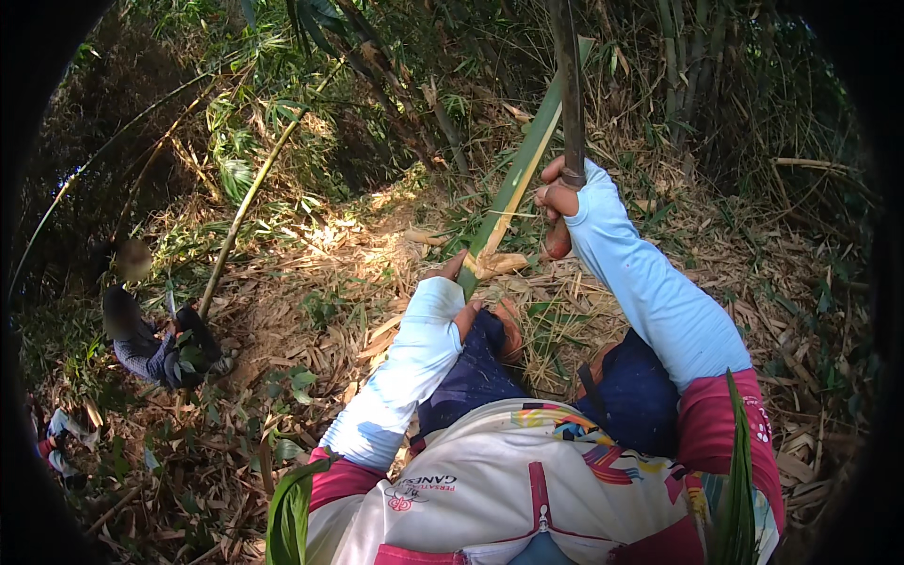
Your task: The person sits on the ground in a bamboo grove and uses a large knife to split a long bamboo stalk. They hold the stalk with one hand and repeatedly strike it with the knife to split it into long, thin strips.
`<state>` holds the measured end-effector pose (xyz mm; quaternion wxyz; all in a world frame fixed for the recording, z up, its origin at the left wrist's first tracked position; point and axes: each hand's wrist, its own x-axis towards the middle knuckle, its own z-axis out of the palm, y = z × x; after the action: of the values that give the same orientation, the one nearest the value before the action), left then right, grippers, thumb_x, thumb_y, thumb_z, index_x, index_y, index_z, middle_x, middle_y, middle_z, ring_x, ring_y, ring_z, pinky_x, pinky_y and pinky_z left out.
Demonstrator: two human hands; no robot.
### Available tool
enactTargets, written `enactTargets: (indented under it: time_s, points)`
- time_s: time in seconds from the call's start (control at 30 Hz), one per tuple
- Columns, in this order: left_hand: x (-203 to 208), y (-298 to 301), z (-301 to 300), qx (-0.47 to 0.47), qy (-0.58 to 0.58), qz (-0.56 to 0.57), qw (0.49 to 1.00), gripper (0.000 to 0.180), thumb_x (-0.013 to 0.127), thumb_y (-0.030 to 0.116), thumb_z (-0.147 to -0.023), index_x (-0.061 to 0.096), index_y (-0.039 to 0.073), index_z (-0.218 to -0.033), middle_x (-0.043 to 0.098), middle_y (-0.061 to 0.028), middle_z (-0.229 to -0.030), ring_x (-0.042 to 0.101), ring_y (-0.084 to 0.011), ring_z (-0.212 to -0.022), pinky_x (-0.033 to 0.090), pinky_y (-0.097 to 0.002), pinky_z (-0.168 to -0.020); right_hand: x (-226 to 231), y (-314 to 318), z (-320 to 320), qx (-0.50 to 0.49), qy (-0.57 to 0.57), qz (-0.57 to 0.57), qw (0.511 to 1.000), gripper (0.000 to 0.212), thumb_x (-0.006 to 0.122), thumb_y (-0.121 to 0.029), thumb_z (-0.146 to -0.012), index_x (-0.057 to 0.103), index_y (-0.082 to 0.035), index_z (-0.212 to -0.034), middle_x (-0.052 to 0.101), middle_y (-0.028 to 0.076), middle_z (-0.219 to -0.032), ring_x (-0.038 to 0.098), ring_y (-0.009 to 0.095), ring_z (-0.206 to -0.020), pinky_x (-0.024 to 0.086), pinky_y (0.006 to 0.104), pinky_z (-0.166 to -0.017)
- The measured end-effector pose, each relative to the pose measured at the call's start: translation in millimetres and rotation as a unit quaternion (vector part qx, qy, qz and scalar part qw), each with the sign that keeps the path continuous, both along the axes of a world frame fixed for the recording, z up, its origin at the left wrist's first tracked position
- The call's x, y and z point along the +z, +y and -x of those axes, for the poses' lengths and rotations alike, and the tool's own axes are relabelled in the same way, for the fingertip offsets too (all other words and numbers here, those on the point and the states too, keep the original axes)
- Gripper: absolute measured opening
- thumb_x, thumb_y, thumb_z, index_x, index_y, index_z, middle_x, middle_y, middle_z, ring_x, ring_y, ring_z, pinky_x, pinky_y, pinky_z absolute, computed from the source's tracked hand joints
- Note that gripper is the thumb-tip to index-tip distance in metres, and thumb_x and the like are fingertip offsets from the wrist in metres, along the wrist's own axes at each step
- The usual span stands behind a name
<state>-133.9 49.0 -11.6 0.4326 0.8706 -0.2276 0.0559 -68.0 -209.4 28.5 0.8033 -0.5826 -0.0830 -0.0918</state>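
My left hand (461, 299), in a pale blue sleeve, is closed around the lower end of a split green bamboo strip (513, 184). The strip slants up and away to the right, its pale cut edge facing my other hand. My right hand (562, 196) grips a machete (570, 94) by its reddish-brown wooden handle. The dark blade points upward and crosses in front of the strip's far end in this view. Near my left hand, a pale split piece (504, 264) juts out sideways at the strip's lower end.
Dry bamboo leaves and shavings (377, 282) litter the ground. A person (155, 339) sits at the left beside a slanting bamboo pole (254, 188); part of another person (61, 438) shows lower left. Dense bamboo stems (692, 66) stand at the back. My bent legs (476, 372) are below my hands.
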Motion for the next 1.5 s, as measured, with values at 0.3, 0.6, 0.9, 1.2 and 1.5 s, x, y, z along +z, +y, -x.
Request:
enactTargets:
  time_s: [0.3, 0.6, 0.9, 1.2, 1.5]
  points:
    - [0.4, 13.5, -14.2, 0.024, 0.004, 0.041, 0.999, 0.065, 0.065, 0.004, -0.083, 0.040, -0.003, -0.143, 0.060, -0.0163, -0.118, 0.054, -0.0220, -0.109, 0.039, -0.0310, -0.099, 11.7, -46.8, -19.6, -0.160, -0.042, 0.021, 0.986, 0.022, 0.066, -0.007, -0.080, 0.057, -0.002, -0.100, 0.055, 0.005, -0.066, 0.048, 0.015, -0.038, 0.041, 0.0312, -0.029]
    - [-33.0, 60.2, -52.0, 0.056, 0.215, 0.386, 0.895, 0.044, 0.063, 0.018, -0.090, 0.046, -0.001, -0.126, 0.063, -0.0135, -0.094, 0.063, -0.0205, -0.073, 0.053, -0.0325, -0.059, 27.5, -119.1, -41.0, -0.309, -0.042, -0.037, 0.949, 0.019, 0.066, -0.006, -0.080, 0.062, -0.007, -0.099, 0.058, 0.004, -0.070, 0.055, 0.014, -0.048, 0.043, 0.0316, -0.031]
    - [-35.6, 108.9, -89.4, 0.029, 0.280, 0.580, 0.765, 0.048, 0.059, 0.029, -0.096, 0.046, -0.001, -0.132, 0.063, -0.0141, -0.109, 0.066, -0.0293, -0.095, 0.058, -0.0422, -0.085, -29.4, -221.1, -77.4, -0.393, 0.051, 0.107, 0.912, 0.024, 0.077, -0.024, -0.081, 0.070, -0.011, -0.100, 0.058, 0.000, -0.073, 0.047, 0.010, -0.056, 0.036, 0.0281, -0.050]
    - [-22.5, 103.4, -85.8, 0.038, 0.235, 0.642, 0.729, 0.046, 0.062, 0.034, -0.095, 0.052, 0.002, -0.126, 0.064, -0.0124, -0.103, 0.067, -0.0271, -0.087, 0.058, -0.0402, -0.079, -32.4, -151.9, -72.8, -0.193, 0.113, 0.150, 0.963, 0.049, 0.072, -0.020, -0.080, 0.055, 0.000, -0.122, 0.052, 0.000, -0.070, 0.044, 0.008, -0.051, 0.034, 0.0269, -0.047]
    - [-29.3, 109.2, -94.0, 0.021, 0.245, 0.662, 0.708, 0.046, 0.060, 0.036, -0.096, 0.052, 0.002, -0.125, 0.064, -0.0120, -0.103, 0.066, -0.0268, -0.088, 0.059, -0.0393, -0.077, -49.0, -118.5, -78.8, -0.087, 0.118, 0.235, 0.961, 0.079, 0.066, -0.006, -0.073, 0.033, -0.002, -0.146, 0.052, 0.004, -0.074, 0.051, 0.015, -0.051, 0.041, 0.0298, -0.046]
